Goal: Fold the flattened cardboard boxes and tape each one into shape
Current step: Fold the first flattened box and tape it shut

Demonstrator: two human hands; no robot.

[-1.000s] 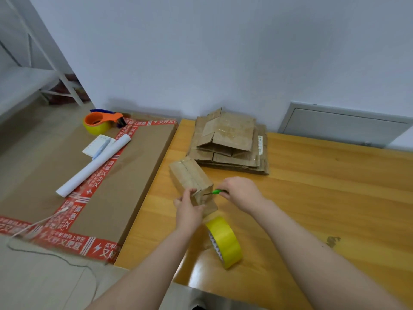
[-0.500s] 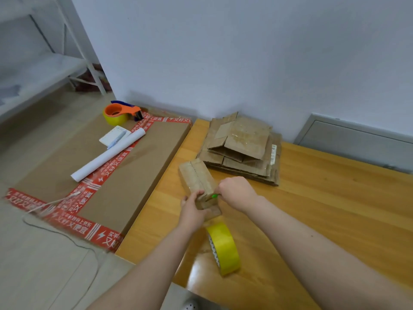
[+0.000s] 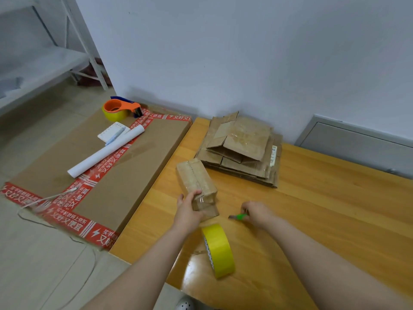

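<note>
Left hand (image 3: pixel 187 211) curled round near end of small folded box (image 3: pixel 196 177); clear tape visible over top seam and near end. Right hand (image 3: pixel 259 212) near but off the box, pinching green cutter (image 3: pixel 239 217). Yellow tape roll (image 3: pixel 220 250) on edge by both wrists, on wooden table (image 3: pixel 324 209). Beyond, against the wall: stack of flattened boxes (image 3: pixel 243 151), not yet folded. Judged: one box nearly finished, most work left.

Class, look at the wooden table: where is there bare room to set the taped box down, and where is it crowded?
Widest bare wood: the table right of the right hand, in front of the flat cardboard stack. Crowded: the near middle, where the left hand grips the box, beside the cutter and yellow tape roll.
</note>
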